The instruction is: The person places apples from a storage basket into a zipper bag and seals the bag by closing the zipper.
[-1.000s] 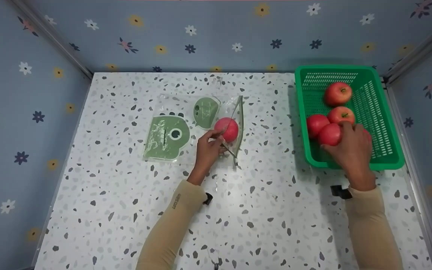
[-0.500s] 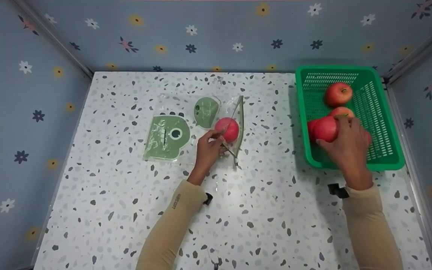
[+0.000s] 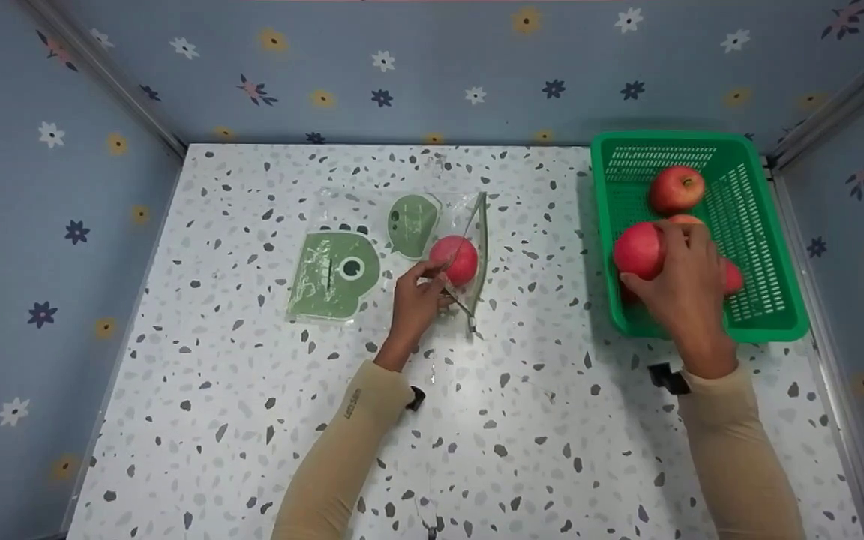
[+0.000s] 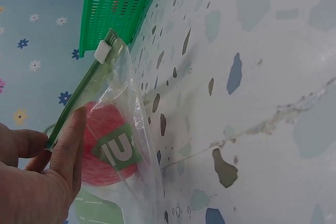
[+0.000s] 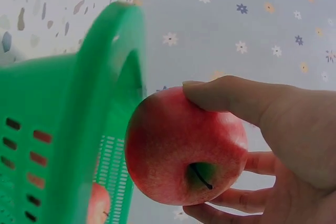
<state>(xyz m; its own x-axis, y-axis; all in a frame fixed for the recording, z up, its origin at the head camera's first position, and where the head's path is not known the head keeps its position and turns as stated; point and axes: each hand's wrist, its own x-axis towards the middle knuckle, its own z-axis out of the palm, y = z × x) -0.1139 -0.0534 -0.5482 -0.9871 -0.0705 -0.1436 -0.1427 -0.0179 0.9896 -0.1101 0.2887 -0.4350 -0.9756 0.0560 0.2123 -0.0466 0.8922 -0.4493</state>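
My left hand (image 3: 418, 294) pinches the zip edge of a clear zip bag (image 4: 147, 145) printed with green dinosaur shapes. The bag lies on the table with its mouth toward the right, and one red apple (image 3: 456, 259) rests inside near that mouth. In the left wrist view a white slider (image 4: 103, 51) sits at the end of the green zip. Over the green basket (image 3: 783, 330), my right hand (image 3: 687, 285) grips a red apple (image 5: 181, 148) between thumb and fingers. The right wrist view shows its stem side, above the basket's rim.
Several more apples lie in the basket, one red apple (image 3: 676, 189) at its back and others partly hidden under my right hand. The basket stands at the table's right edge. Blue flowered walls (image 3: 432, 67) border the speckled table (image 3: 537, 450) at the back and sides.
My right hand has lifted the apple from among the others and shifted it left toward the basket's left rim. The left hand and the bag have stayed in place.
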